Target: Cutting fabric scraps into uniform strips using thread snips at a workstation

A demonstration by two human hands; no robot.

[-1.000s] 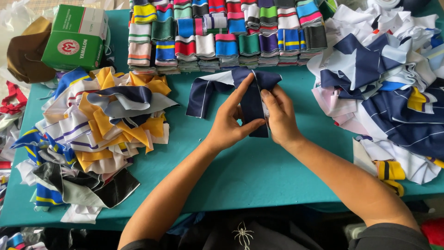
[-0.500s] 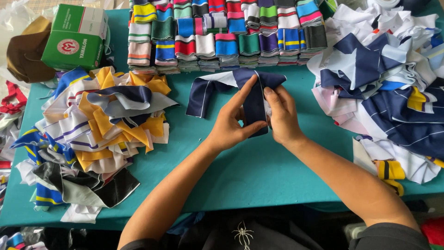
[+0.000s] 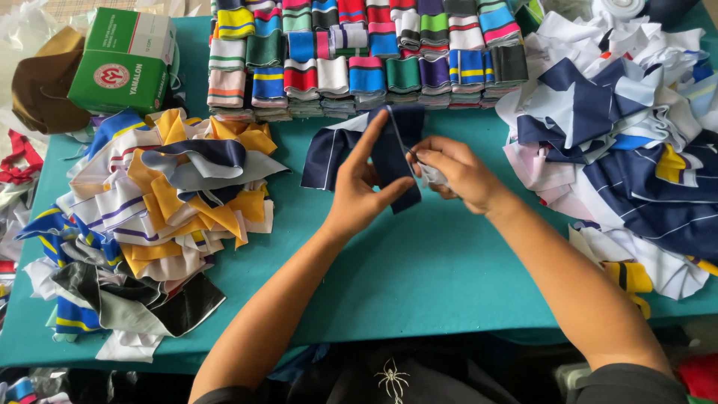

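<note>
At our far left a heap of yellow, white and navy knit fabric strips [image 3: 157,217] lies on the teal desk [image 3: 419,277]. Our left hand [image 3: 363,191] and right hand [image 3: 456,172] each pinch the dark navy ribbed fabric band [image 3: 393,153] at the desk's middle. Right lies a navy-and-white fabric pile [image 3: 628,150].

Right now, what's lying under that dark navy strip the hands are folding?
Under the navy strip lies bare teal table. The left hand and right hand cover the part beneath them.
</note>
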